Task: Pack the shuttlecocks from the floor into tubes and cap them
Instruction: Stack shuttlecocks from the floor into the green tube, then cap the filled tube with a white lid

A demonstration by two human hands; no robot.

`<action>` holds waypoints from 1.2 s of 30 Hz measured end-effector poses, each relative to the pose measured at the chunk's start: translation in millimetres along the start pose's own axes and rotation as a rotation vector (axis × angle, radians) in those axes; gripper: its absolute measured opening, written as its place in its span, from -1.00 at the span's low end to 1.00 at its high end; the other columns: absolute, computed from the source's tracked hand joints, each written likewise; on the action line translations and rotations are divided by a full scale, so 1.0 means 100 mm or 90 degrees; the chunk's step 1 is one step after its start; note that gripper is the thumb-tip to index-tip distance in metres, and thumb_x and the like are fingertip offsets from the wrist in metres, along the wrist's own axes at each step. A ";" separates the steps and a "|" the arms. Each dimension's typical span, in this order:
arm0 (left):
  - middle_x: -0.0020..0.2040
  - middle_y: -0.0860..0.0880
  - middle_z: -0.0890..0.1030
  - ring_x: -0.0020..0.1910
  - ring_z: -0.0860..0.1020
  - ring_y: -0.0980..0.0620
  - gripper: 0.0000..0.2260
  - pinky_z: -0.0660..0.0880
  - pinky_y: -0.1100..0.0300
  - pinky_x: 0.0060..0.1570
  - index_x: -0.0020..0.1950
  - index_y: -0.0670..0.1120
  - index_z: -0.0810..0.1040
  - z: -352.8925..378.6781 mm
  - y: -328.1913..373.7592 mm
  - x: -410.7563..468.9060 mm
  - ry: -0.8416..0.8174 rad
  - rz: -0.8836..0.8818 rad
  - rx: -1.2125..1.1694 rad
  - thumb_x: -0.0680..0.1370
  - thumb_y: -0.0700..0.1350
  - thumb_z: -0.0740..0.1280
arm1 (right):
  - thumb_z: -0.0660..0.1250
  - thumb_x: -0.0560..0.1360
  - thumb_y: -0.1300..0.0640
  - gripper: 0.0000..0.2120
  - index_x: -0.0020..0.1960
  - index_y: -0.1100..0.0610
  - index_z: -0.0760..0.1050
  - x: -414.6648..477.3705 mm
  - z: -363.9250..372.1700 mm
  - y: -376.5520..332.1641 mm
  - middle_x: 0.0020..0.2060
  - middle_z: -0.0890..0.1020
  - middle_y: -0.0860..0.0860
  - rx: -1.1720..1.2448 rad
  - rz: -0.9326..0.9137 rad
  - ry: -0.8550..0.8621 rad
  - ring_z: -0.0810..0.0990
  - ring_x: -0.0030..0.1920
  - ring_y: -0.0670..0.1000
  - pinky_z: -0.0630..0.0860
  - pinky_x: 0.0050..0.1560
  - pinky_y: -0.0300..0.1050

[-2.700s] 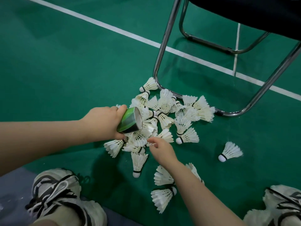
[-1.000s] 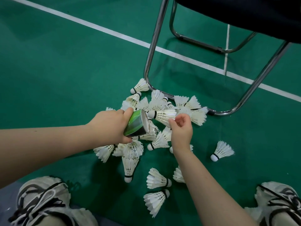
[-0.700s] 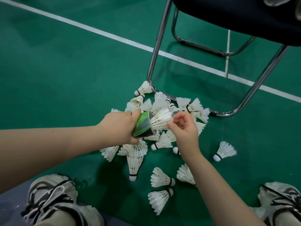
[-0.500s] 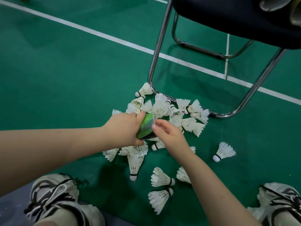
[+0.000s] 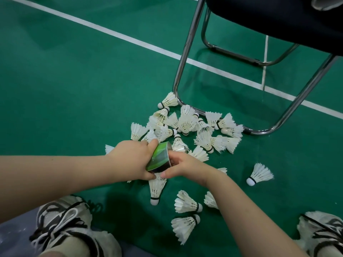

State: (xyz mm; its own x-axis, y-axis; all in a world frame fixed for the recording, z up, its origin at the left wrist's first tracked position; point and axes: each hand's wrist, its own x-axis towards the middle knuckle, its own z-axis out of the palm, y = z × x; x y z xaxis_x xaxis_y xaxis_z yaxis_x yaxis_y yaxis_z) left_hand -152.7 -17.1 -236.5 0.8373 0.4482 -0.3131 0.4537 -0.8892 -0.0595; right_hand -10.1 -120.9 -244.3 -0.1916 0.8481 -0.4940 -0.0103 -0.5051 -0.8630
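left hand [image 5: 132, 161] and right hand [image 5: 186, 165] hold one tube [image 5: 159, 157]; perhaps twenty shuttlecocks [image 5: 187, 124].

We're on an indoor badminton court here: green sports floor [image 5: 74, 89] underfoot, a white boundary line [image 5: 130, 38] running across it with another meeting it, feather shuttlecocks [image 5: 187, 123] heaped on the playing surface, and a steel-framed chair [image 5: 185, 58] standing over the line.

floor [image 5: 74, 89]: deep green, crisp white court lines
shuttlecocks [image 5: 187, 123]: white feathers, thin black band, white cork tips
tube [image 5: 160, 157]: bright lime-green swirls over black, kinda glossy
chair [image 5: 269, 19]: dark navy-black seat, shiny chrome legs
sneakers [image 5: 61, 225]: off-white with black stripes, white laces
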 end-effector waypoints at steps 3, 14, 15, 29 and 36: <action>-0.05 0.01 0.52 -0.16 0.54 -0.04 -0.42 0.39 0.17 -0.34 0.14 -0.04 0.23 0.04 -0.06 0.01 -0.009 -0.003 -0.001 0.36 0.34 0.28 | 0.36 0.29 0.24 -0.64 0.09 0.11 0.50 0.10 0.07 0.06 -0.09 0.62 -0.04 0.011 -0.005 0.046 0.60 -0.06 -0.12 0.51 0.02 -0.28; 0.00 0.01 0.52 -0.09 0.55 -0.04 -0.39 0.34 0.18 -0.33 0.18 -0.05 0.23 0.15 -0.13 -0.03 -0.033 -0.007 -0.003 0.36 0.33 0.27 | 0.36 0.26 0.01 -0.75 -0.12 0.12 0.54 0.29 0.27 0.12 -0.17 0.61 0.17 -0.196 -0.012 0.154 0.56 -0.08 0.18 0.50 0.07 0.17; -0.02 0.01 0.52 -0.10 0.55 -0.04 -0.41 0.36 0.17 -0.33 0.17 -0.05 0.24 0.13 -0.13 -0.01 -0.026 -0.007 -0.006 0.36 0.33 0.27 | 0.35 0.31 0.05 -0.82 -0.14 0.12 0.54 0.28 0.27 0.09 -0.21 0.58 0.13 -0.201 -0.024 0.173 0.54 -0.13 0.13 0.49 0.04 0.13; -0.21 0.09 0.52 -0.32 0.51 0.02 -0.45 0.48 0.14 -0.36 0.07 -0.01 0.24 -1.01 0.04 0.20 0.212 -0.013 -0.157 0.33 0.34 0.29 | 0.21 0.44 -0.13 -0.88 -0.17 -0.10 0.41 -0.30 0.06 -0.62 -0.29 0.51 -0.17 -0.307 -0.406 0.685 0.47 -0.23 -0.13 0.42 -0.21 -0.23; -0.20 0.11 0.52 -0.27 0.53 0.05 -0.41 0.53 0.13 -0.27 0.11 0.03 0.24 -1.58 0.22 0.21 0.306 -0.002 -0.255 0.31 0.39 0.31 | 0.19 0.49 -0.04 -0.89 -0.10 -0.05 0.45 -0.70 -0.10 -1.12 -0.21 0.54 -0.16 -0.307 -0.543 0.766 0.52 -0.15 -0.12 0.43 -0.14 -0.32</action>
State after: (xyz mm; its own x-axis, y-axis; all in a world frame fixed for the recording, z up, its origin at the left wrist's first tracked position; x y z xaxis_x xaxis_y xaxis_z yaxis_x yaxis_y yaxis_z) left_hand -77.5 -12.7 -94.6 0.8373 0.5247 0.1539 0.4573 -0.8262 0.3290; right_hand 14.3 -122.4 -114.5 0.5827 0.5910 0.5579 0.6489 0.0750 -0.7572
